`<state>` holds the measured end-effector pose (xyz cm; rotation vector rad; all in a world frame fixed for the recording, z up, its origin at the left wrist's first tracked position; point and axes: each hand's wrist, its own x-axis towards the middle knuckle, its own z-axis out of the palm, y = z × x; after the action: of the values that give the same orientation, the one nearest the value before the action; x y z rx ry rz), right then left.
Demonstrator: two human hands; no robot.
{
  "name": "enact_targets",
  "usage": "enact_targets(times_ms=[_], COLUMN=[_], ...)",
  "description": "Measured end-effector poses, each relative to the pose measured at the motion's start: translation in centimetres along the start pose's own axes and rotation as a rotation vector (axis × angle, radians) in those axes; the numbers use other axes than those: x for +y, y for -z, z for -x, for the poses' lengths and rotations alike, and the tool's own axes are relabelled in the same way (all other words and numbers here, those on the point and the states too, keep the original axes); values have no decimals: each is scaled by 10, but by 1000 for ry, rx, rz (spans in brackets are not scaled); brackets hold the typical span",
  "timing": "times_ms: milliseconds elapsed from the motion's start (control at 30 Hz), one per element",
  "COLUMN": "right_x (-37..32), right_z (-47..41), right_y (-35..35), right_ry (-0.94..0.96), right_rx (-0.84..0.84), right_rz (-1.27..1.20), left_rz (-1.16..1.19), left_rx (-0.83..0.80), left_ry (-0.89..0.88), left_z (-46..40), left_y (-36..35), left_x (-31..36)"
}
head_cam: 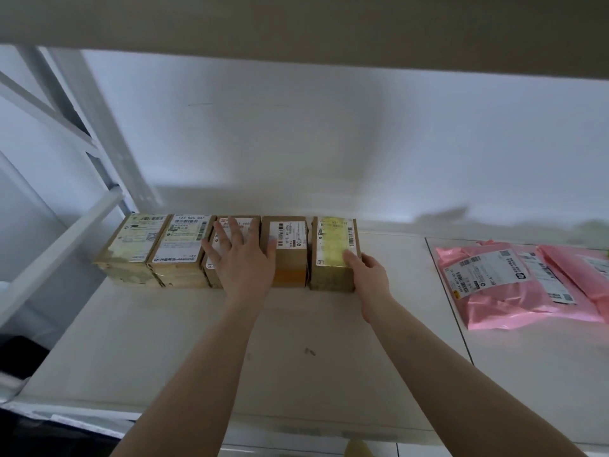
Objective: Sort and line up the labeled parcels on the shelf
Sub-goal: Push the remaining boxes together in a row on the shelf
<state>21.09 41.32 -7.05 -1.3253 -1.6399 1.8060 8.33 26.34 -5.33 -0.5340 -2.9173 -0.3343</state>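
Observation:
Several brown cardboard parcels with white labels stand side by side in a row on the white shelf. My left hand lies flat, fingers spread, on top of the third parcel from the left, its thumb touching the fourth parcel. My right hand grips the front right corner of the rightmost parcel, thumb on its top label. A narrow gap separates this parcel from the fourth one. The two leftmost parcels stand tight together.
Pink plastic mailer bags with labels lie on the right shelf section, past a seam in the shelf. The white frame upright and diagonal brace stand at the left. The upper shelf hangs overhead. White wall behind the parcels.

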Motion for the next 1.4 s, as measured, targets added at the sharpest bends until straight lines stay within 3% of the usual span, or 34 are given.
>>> enact_targets(times_ms=[167, 533, 800, 1000, 1100, 1233, 1333, 1400], right_x=[-2, 2, -1, -7, -17, -34, -40, -39], right_z=[2, 9, 10, 14, 11, 2, -8, -20], right_y=[-3, -1, -1, 20, 57, 130, 190, 225], right_ry=[73, 110, 131, 124, 259, 462, 468, 372], right_rx=[-75, -87, -78, -52, 57, 397, 632, 712], right_rz=[-62, -126, -2, -16, 67, 195, 413, 568], left_rz=[-13, 1, -5, -10, 94, 306, 466, 572], left_rx=[-105, -141, -123, -2, 35, 25, -31, -106], left_ry=[-18, -76, -73, -137, -203, -353, -455, -470], left_z=[-13, -8, -9, -9, 3, 25, 51, 73], left_y=[-1, 4, 5, 24, 33, 37, 31, 22], left_x=[-19, -21, -21, 4, 39, 90, 130, 155])
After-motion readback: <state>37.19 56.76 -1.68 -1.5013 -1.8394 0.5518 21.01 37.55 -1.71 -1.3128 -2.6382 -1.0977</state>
